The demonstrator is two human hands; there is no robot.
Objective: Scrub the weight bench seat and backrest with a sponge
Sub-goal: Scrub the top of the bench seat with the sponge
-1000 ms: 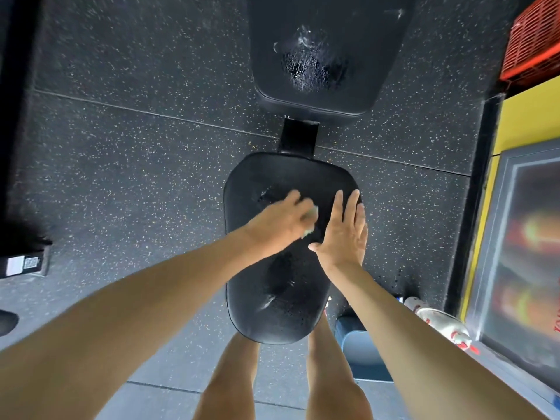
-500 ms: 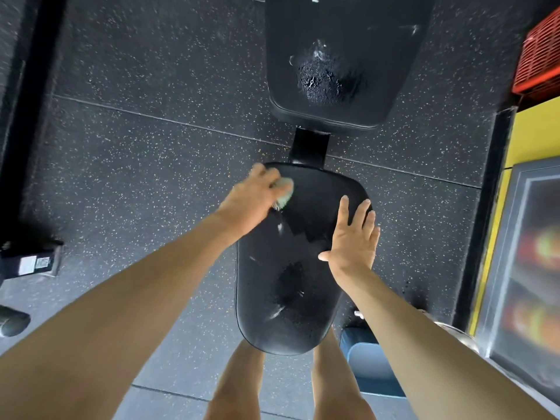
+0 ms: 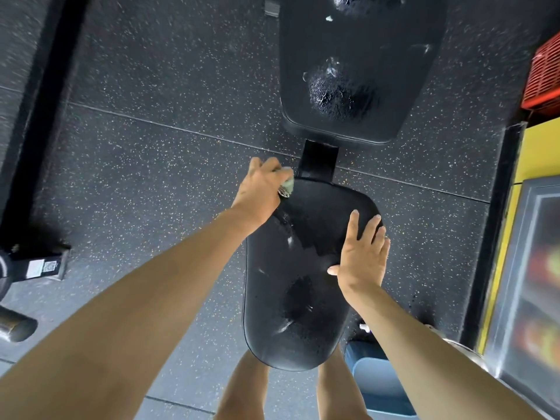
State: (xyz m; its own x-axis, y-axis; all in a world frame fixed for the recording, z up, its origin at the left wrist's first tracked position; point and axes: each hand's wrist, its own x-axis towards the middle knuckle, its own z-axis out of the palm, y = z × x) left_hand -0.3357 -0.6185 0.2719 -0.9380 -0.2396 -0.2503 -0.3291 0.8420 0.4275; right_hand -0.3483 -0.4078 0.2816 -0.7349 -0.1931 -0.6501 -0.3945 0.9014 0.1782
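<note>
The black padded seat (image 3: 306, 268) lies below me, wet with foamy streaks. Beyond it, past a black frame post (image 3: 318, 159), the black backrest (image 3: 360, 56) carries patches of suds. My left hand (image 3: 260, 189) grips a pale green sponge (image 3: 287, 187) at the seat's far left corner, mostly hidden under the fingers. My right hand (image 3: 362, 253) rests flat on the seat's right edge, fingers straight and spread.
Speckled rubber floor (image 3: 157, 131) surrounds the bench. A blue bucket (image 3: 378, 380) stands by my right leg. A yellow-framed cabinet (image 3: 530, 268) and a red crate (image 3: 544, 77) line the right side. Black equipment (image 3: 33, 265) sits at the left.
My left hand has swept the sponge from the seat's middle up to its far left corner. My right hand stayed on the seat's right edge. The view has shifted forward.
</note>
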